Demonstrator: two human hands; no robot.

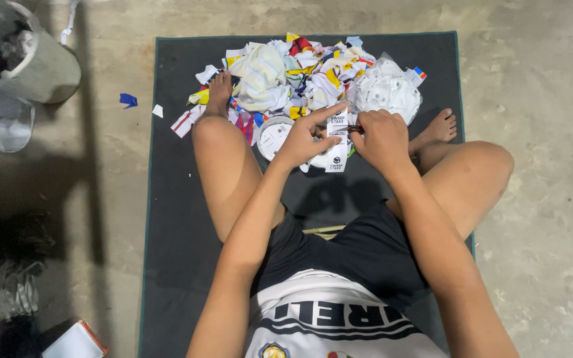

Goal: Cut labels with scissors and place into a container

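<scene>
- Step: cutting; left hand (pixel 300 142) pinches white printed strip (pixel 337 142) at frame centre, right hand (pixel 382 139) closed on what looks like small scissors (pixel 355 128).
- Next: likely steady strip, short snip.
- Room: scrap pile (pixel 300 73) crowds upper mat (pixel 174 199); legs hem both sides.

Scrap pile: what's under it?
The scrap pile lies on a dark mat, which shows all around it. One foot is partly buried in the scraps. A white round container sits at its near edge. Anything deeper is covered.
</scene>
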